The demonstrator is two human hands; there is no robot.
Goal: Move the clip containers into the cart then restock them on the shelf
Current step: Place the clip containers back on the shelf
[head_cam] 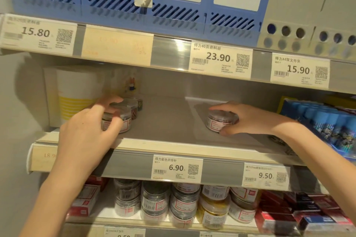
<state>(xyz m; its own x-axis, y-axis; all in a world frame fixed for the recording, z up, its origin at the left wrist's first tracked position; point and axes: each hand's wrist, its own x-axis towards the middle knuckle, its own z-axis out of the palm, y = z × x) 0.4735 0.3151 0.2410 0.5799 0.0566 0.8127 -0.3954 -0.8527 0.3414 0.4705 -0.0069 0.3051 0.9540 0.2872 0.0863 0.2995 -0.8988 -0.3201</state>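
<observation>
1. Head view: left hand (90, 136) curls fingers and thumb round a clear clip tub (117, 119) at the left of the middle shelf (165, 121); grip holds the tub.
2. More tubs (128, 105) stand just behind it.
3. Right hand (244, 119) grips a second tub (218, 119), standing mid-shelf, well apart from the first.
4. Lower shelf carries stacked jars (185, 202); price tags (177, 168) on the shelf edge.

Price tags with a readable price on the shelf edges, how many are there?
5, maybe more hidden or faded: 15.80, 23.90 and 15.90 on the upper edge; 6.90 and 9.50 on the middle edge.
</observation>
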